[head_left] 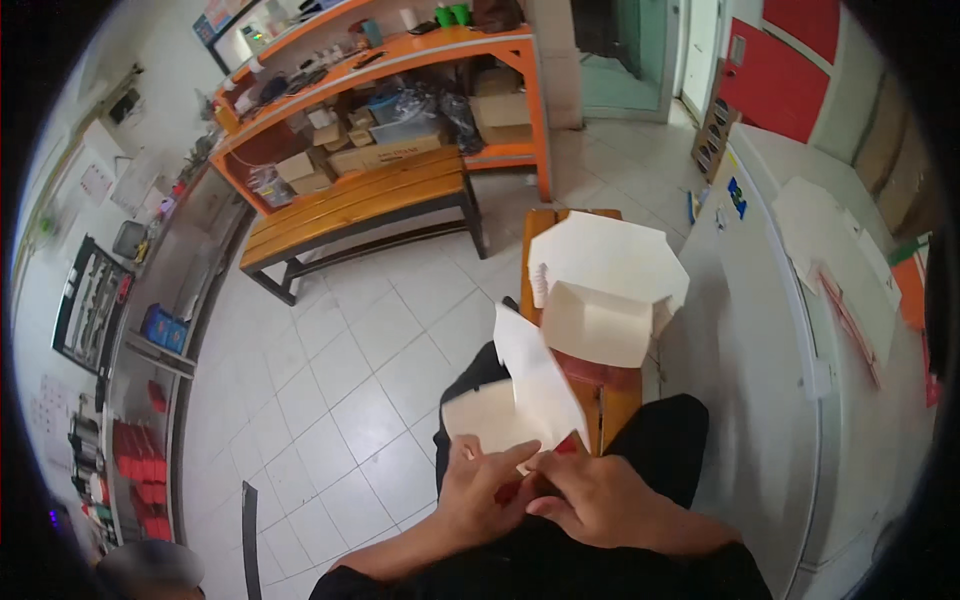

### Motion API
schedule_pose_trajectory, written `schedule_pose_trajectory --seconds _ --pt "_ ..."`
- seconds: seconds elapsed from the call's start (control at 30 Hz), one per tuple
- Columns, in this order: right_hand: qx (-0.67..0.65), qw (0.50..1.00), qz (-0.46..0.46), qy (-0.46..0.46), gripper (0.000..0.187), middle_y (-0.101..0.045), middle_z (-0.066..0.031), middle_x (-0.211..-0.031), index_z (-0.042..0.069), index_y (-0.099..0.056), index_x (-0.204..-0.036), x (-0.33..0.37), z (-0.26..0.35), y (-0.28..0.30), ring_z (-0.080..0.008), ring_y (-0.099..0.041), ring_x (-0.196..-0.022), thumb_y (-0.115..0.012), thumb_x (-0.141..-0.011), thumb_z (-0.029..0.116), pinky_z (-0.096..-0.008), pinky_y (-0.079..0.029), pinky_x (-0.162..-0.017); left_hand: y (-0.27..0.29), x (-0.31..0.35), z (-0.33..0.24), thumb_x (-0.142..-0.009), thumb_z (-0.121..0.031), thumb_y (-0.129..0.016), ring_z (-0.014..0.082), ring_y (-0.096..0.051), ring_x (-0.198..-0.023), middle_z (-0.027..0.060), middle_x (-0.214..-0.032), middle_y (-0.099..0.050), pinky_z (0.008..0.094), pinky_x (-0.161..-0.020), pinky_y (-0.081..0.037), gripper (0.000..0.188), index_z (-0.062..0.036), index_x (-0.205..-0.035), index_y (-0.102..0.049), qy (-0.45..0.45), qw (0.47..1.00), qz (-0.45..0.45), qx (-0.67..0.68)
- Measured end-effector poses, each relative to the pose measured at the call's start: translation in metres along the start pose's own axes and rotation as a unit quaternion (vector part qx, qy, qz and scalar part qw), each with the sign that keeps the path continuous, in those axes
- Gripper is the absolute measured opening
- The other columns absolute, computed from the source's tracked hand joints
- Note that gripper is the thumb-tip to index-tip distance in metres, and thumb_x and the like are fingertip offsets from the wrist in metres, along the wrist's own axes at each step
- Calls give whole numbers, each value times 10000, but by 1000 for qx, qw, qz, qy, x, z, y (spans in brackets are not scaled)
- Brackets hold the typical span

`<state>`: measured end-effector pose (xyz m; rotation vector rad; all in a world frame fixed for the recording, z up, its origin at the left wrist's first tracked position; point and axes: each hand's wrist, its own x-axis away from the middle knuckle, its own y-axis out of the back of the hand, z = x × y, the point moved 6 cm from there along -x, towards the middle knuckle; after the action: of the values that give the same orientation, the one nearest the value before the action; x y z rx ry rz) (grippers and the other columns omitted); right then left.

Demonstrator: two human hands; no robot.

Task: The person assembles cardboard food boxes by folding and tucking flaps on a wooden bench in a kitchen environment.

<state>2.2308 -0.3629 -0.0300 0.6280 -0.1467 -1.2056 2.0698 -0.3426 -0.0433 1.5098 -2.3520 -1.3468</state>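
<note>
White box (545,385) is sitting part-folded in the grip: left hand (478,492) and right hand (605,500) are pinching its near edge, apparently folding a corner. Next move is seemingly calling for firm creasing. Another box (600,320) is resting beyond.

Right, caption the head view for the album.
Left hand and right hand meet at the near edge of a paper box; a second box sits open on a wooden bench.

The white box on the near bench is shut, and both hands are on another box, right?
Not shut: the head view shows the white box on the near bench is open. The left hand and right hand are on another box.
</note>
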Motion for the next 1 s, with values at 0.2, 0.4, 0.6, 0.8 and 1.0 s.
schedule_pose_trajectory --seconds 0.2,0.4,0.6,0.8,1.0 --pt "120 986 -112 -40 274 -649 -146 -803 28 -620 -933 25 -38 89 -356 -675 -663 -731 -963 277 -426 -519 -575 31 -63 16 -881 -280 -779 438 -518 -1397 314 -1581 -385 508 -1148 -378 558 -29 -1354 -621 -1 952 -229 204" --pt "-55 942 -306 -127 291 -679 -227 -1036 -3 -604 -1080 41 -126 104 -326 -713 -947 -643 -1003 275 -442 -573 -790 -10 -95 7 -859 -231 -826 480 -449 -1472 342 -1625 -335 501 -1150 -449 396 -66 -1209 -743 -108 986 -25 124" --pt "-526 713 -460 55 523 -696 -230 -1257 -15 -693 -1162 36 -245 118 -357 -717 -1074 -621 -1000 477 -459 -600 -883 -55 -116 -10 -871 -293 -848 489 -384 -1514 324 -1660 -294 497 -1167 -421 370 -78 -1163 -776 -188 969 -34 160" --pt "193 892 -302 -274 631 -697 -335 -1154 -81 -680 -1148 -15 -268 162 -455 -664 -1149 -790 -852 465 -513 -513 -958 -109 -153 188 -985 -234 -701 297 -640 -1206 230 -1391 -591 409 -1035 -493 550 -103 -1492 -532 103 971 -81 200" --pt "225 880 -256 -330 683 -647 -323 -1296 -60 -590 -1329 -33 -276 129 -489 -609 -1234 -794 -855 387 -518 -479 -1092 -129 -149 197 -930 -115 -711 259 -730 -886 196 -1155 -694 350 -779 -593 522 -77 -1430 -566 120 966 117 199"
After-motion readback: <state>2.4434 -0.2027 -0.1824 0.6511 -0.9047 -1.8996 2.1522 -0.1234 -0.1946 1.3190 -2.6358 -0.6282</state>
